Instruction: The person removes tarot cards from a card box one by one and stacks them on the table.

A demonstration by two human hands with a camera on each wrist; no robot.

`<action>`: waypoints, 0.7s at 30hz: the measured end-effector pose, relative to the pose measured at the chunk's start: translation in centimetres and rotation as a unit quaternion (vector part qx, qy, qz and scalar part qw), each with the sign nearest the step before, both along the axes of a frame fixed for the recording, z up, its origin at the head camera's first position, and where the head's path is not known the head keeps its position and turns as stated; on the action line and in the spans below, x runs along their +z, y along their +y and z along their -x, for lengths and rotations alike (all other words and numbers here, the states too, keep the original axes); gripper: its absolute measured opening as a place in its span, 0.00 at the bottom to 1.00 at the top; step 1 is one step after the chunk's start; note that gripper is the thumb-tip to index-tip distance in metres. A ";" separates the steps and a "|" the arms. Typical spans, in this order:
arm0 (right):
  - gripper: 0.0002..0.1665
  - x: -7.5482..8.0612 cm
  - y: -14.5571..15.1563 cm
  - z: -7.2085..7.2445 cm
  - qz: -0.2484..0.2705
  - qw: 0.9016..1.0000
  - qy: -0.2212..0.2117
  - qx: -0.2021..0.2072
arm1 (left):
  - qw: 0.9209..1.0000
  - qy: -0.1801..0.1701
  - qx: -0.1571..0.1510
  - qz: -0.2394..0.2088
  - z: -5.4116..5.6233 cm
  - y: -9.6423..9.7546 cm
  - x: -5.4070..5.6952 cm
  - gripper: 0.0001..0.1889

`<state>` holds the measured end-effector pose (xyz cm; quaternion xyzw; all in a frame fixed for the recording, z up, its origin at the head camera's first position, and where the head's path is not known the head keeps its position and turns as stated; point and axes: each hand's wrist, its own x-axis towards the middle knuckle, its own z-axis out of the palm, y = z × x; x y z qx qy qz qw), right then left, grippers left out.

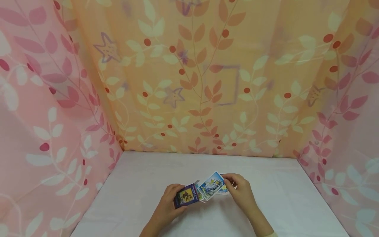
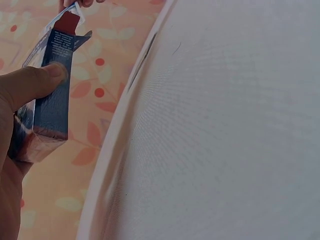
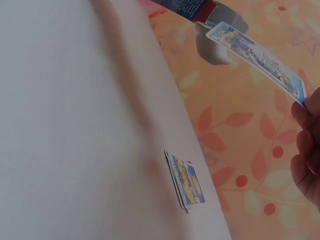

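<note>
My left hand (image 1: 165,204) grips a dark blue tarot card box (image 1: 186,196) with a yellow picture on its front. In the left wrist view, the thumb presses the box's narrow side (image 2: 52,107), and a red-lined flap (image 2: 67,23) stands up at the open end. My right hand (image 1: 243,193) pinches a picture card (image 1: 211,186) by its far-right corner. The card's other end lies right at the box opening. A small stack of cards (image 3: 187,182) sits on the table, partly hidden by the right hand in the head view.
A white-covered table (image 1: 142,174) lies under both hands. Orange leaf-patterned cloth (image 1: 201,82) hangs behind it, with pink patterned cloth (image 1: 56,131) at the left side and more pink cloth (image 1: 349,138) at the right.
</note>
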<state>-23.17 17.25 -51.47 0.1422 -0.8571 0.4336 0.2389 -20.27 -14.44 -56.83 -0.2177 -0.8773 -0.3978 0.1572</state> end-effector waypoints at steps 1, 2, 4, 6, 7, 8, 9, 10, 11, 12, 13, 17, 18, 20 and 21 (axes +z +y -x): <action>0.12 0.1 0.1 0.0 -0.001 1.000 0.000 0.001 | 1.000 0.003 0.000 -0.001 0.0 0.0 0.0 0.42; 0.12 0.2 0.2 0.1 -0.001 1.000 0.000 0.002 | 1.000 0.004 0.001 -0.002 0.0 0.0 0.0 0.42; 0.12 0.4 0.4 0.2 -0.004 1.000 -0.002 0.003 | 1.000 0.003 0.004 -0.001 -0.1 0.0 0.0 0.42; 0.12 0.4 0.6 0.3 -0.009 1.000 0.000 0.005 | 1.000 0.001 0.009 0.004 -0.2 -0.1 0.0 0.43; 0.12 0.5 0.7 0.4 -0.012 1.000 0.001 0.006 | 1.000 0.001 0.009 0.004 -0.2 -0.1 0.1 0.43; 0.12 0.5 0.8 0.5 -0.014 1.000 0.003 0.007 | 1.000 0.001 0.010 0.004 -0.2 -0.1 0.1 0.42; 0.12 0.5 0.9 0.6 -0.017 1.000 0.005 0.007 | 1.000 0.002 0.008 0.005 -0.2 -0.1 0.1 0.42; 0.12 0.5 1.0 0.7 -0.021 1.000 0.009 0.009 | 1.000 0.003 0.007 0.004 -0.3 -0.1 0.1 0.42; 0.12 0.5 1.2 0.8 -0.024 1.000 0.012 0.010 | 1.000 0.003 0.006 0.002 -0.3 -0.1 0.1 0.42; 0.12 0.6 1.4 0.9 -0.027 0.999 0.014 0.012 | 1.000 0.003 0.005 0.001 -0.3 -0.1 0.0 0.42; 0.12 0.6 1.5 1.0 -0.029 0.999 0.015 0.013 | 1.000 0.002 0.005 0.000 -0.3 -0.1 0.0 0.42; 0.11 0.7 2.1 1.5 -0.036 0.999 0.017 0.012 | 1.000 0.003 0.007 0.000 -0.3 -0.2 -0.1 0.41; 0.11 0.7 2.3 1.6 -0.038 0.999 0.016 0.012 | 1.000 0.005 0.007 0.002 -0.2 -0.2 -0.1 0.41; 0.10 0.8 2.5 1.9 -0.038 0.999 0.017 0.015 | 1.000 0.009 0.005 0.001 -0.1 -0.2 -0.1 0.41; 0.10 0.8 2.6 2.1 -0.039 0.999 0.017 0.018 | 1.000 0.014 0.003 0.003 -0.1 -0.2 -0.1 0.41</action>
